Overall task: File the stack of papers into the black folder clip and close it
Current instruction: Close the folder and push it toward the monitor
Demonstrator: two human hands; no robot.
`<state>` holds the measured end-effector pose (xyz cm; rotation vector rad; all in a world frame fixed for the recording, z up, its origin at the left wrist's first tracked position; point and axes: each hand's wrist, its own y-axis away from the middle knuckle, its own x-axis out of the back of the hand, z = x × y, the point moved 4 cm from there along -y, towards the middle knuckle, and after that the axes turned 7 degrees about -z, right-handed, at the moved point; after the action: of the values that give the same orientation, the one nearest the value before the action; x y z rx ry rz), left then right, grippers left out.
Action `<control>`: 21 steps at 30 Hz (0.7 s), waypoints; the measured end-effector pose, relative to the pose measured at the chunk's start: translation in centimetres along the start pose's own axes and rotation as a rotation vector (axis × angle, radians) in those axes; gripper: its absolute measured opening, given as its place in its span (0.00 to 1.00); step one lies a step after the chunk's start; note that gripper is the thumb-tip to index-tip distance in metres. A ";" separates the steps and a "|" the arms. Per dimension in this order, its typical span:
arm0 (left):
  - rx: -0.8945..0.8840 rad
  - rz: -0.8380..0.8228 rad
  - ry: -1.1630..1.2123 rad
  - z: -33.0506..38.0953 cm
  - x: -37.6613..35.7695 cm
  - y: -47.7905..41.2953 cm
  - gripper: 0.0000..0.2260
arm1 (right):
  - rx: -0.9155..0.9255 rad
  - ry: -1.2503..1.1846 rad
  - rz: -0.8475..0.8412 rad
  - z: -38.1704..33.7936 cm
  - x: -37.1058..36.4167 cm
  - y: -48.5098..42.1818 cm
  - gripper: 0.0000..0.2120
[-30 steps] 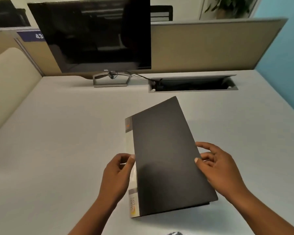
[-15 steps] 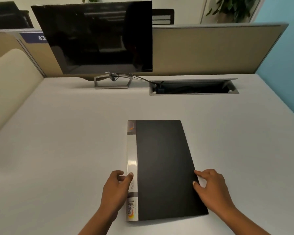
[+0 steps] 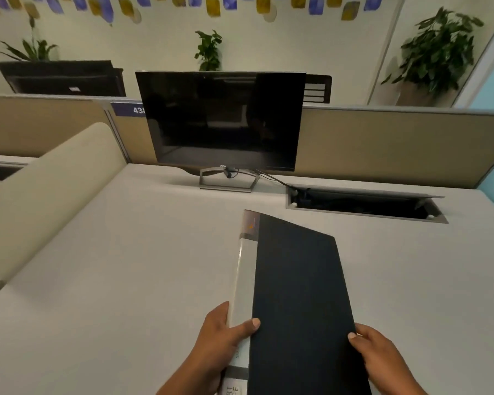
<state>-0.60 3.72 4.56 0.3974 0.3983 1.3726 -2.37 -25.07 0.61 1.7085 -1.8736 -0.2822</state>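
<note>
Folder: a closed black matte folder with a pale grey label strip down its spine (image 3: pixel 297 295) sits near the front of the desk, its near end running out of the bottom of the view; no loose papers show; whether it lies flat or is tipped up cannot be told
Left hand: the left hand (image 3: pixel 220 346) is clamped on the folder's spine edge, thumb lying across the grey strip onto the black cover, fingers curled round the outer side
Right hand: the right hand (image 3: pixel 380 357) grips the folder's opposite long edge, thumb tip on the cover
Desk: a light grey flat desk (image 3: pixel 111 266); a dark flat-screen monitor on a metal stand (image 3: pixel 223 121) stands at the back; an open cable slot (image 3: pixel 365 205) lies just right of the stand
Background: tan partition panels (image 3: pixel 382 143); potted green plants (image 3: pixel 437 52) behind
</note>
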 end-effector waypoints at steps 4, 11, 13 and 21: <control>-0.068 0.038 -0.009 2.8 2.5 -1.8 0.26 | 0.017 -0.341 -0.135 -5.0 -1.2 -1.7 0.11; -0.154 0.344 -0.284 7.8 9.4 -8.3 0.25 | 0.120 -0.146 -0.185 -12.8 -4.5 -9.2 0.08; -0.142 0.406 -0.323 8.1 11.0 -10.4 0.25 | 0.126 -0.070 -0.164 -13.6 -6.1 -11.6 0.07; -0.084 0.465 -0.467 6.6 14.3 -16.3 0.33 | 0.086 0.119 -0.055 -13.2 -10.9 -18.7 0.15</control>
<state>18.78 15.13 1.62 0.7529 -0.1500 1.6785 20.59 -14.57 -1.44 1.7953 -1.7779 -0.1193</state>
